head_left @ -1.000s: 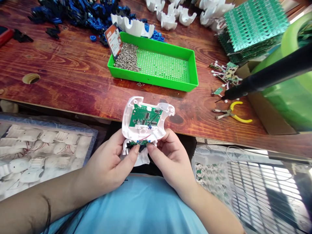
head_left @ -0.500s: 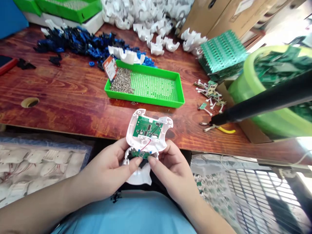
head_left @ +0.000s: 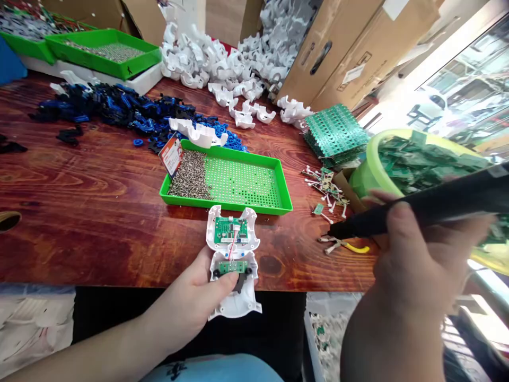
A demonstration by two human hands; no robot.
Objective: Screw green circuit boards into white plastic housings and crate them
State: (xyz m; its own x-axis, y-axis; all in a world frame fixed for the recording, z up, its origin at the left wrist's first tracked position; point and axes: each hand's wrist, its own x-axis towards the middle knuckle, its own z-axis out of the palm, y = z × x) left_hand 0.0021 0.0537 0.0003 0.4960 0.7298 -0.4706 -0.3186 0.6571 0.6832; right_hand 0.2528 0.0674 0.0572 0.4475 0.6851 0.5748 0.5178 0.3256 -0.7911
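Note:
My left hand [head_left: 202,289] holds an opened white plastic housing [head_left: 238,305] at the table's front edge, thumb pressed on its lower half. Under the thumb sit a small green circuit board [head_left: 226,267] and a black part. The upper half carries a larger green circuit board [head_left: 223,231], and a red and white wire [head_left: 231,248] links the two boards. On the right, my right hand [head_left: 417,265] is wrapped round a black electric screwdriver [head_left: 382,216], its tip pointing left above a pair of pliers [head_left: 350,247].
A green perforated tray [head_left: 242,180] with screws [head_left: 191,175] stands ahead. Behind it lie blue and black parts [head_left: 131,111] and white shells [head_left: 222,63]. To the right are stacked green boards [head_left: 338,132], small wired boards [head_left: 326,185] and a yellow-green tub [head_left: 374,159] of boards.
My right hand has left the housing, moved right and taken hold of the electric screwdriver. My left hand alone holds the housing. The view has tilted up.

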